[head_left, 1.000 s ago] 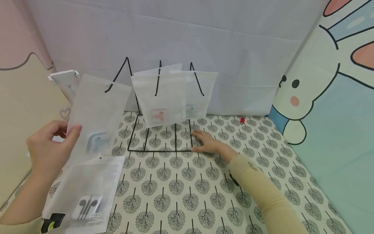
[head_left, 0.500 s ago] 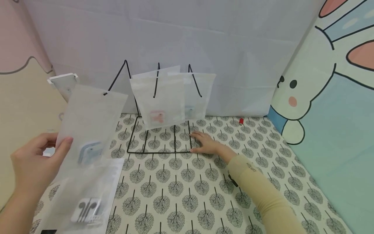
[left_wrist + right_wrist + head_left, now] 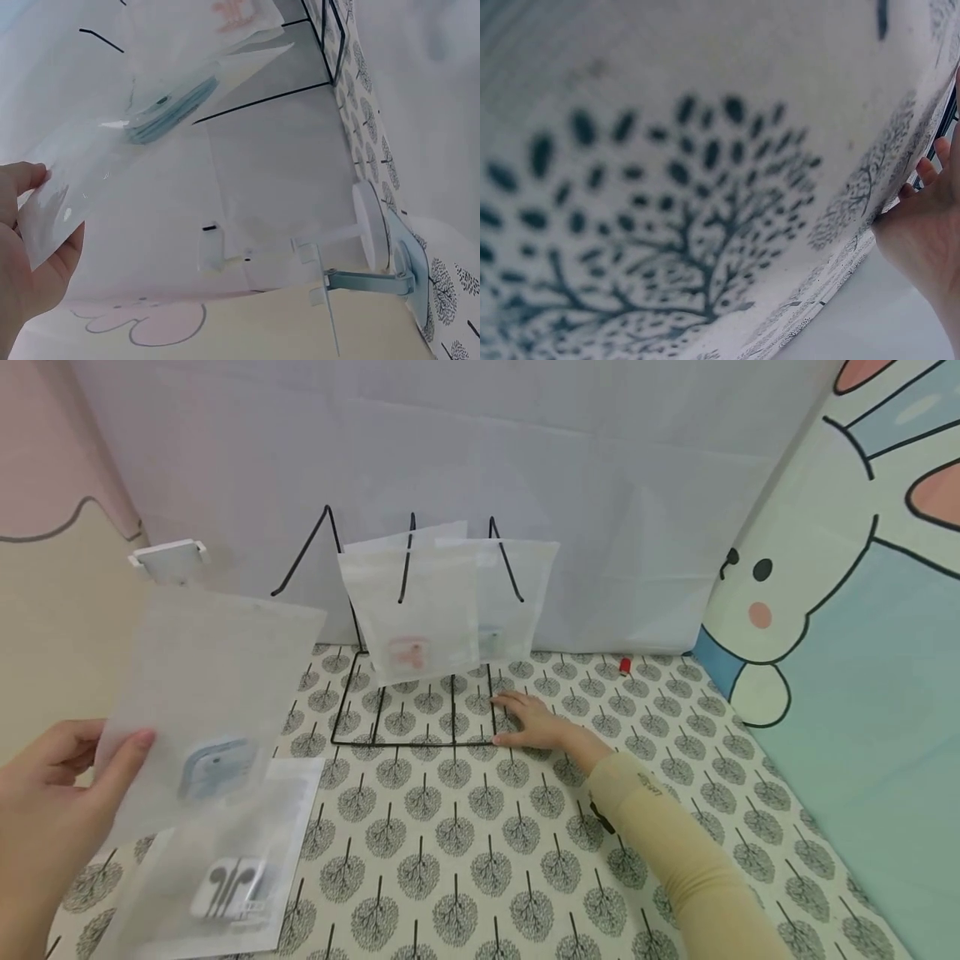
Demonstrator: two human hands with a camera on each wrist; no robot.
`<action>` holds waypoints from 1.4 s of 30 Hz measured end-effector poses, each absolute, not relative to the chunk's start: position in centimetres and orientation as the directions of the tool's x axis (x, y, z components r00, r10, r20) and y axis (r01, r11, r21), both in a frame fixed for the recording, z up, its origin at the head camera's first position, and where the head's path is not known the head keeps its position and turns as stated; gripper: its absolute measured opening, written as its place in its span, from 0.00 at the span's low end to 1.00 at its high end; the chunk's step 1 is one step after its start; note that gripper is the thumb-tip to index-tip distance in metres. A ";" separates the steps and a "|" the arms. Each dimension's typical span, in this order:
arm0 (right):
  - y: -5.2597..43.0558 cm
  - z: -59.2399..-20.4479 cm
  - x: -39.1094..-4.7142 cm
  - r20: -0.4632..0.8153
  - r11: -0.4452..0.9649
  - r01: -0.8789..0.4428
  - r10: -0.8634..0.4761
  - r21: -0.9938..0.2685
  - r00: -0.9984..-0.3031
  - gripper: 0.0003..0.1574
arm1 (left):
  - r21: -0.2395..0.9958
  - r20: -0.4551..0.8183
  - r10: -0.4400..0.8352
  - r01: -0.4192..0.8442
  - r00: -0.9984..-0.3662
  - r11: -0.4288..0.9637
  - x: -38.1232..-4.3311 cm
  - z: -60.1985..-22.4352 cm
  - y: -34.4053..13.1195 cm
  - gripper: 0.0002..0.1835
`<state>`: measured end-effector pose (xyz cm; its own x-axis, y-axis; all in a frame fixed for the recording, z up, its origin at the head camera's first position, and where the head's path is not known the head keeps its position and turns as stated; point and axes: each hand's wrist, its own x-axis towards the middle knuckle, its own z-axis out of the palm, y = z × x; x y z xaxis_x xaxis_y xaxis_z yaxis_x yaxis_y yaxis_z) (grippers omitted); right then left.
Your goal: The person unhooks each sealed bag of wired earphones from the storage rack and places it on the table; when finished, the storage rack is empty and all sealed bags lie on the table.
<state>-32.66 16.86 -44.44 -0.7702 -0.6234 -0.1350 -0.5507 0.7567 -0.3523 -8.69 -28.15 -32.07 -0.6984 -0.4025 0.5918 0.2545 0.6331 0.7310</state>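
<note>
My left hand (image 3: 60, 810) pinches the lower left edge of a frosted white plastic bag (image 3: 217, 668) with a blue boxed item (image 3: 217, 767) inside. In the left wrist view this bag (image 3: 82, 161) slants up from the thumb and fingers. A black wire display rack (image 3: 408, 745) stands behind; its left hook (image 3: 288, 578) is bare, apart from the bag. Similar bags hang on the other hooks, the front bag (image 3: 442, 597) with a pink item showing through. At the base's right corner my right hand (image 3: 536, 724) rests with fingers spread, touching the wire.
Below the held bag, another frosted bag (image 3: 187, 931) lies flat with a white earphone package (image 3: 228, 887) inside. A white and light-blue stand (image 3: 171, 560) rises at far left. A small red object (image 3: 625, 666) lies at the back right of the tree-patterned cloth (image 3: 555, 860).
The bag in my left hand has come off the rack's left hook and moved left and down. My right hand has stayed at the rack's base.
</note>
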 end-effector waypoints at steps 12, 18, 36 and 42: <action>17.0 -44.3 -32.6 -0.140 0.761 -0.534 -0.613 -0.368 -0.777 0.52 | 0.700 0.600 -0.162 0.415 -0.783 0.581 -7.7 -33.3 -29.7 0.38; 17.0 -44.4 -32.8 -0.130 0.752 -0.548 -0.625 -0.366 -0.770 0.52 | 0.603 0.682 -0.065 0.509 -0.729 0.614 -7.7 -33.7 -29.6 0.24; 16.8 -44.2 -32.6 -0.129 0.749 -0.554 -0.629 -0.363 -0.767 0.52 | 0.629 0.529 0.041 0.424 -0.848 0.651 -6.4 -34.0 -28.9 0.39; 16.8 -44.2 -32.6 -0.122 0.750 -0.554 -0.627 -0.361 -0.769 0.52 | 0.699 0.419 0.052 0.359 -0.906 0.618 -6.5 -34.6 -28.4 0.43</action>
<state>-32.60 16.81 -44.17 -0.7691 -0.6273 -0.1224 -0.5542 0.7499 -0.3613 -6.48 -28.43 -34.65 -0.9063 0.0517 0.4194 0.3588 0.6185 0.6991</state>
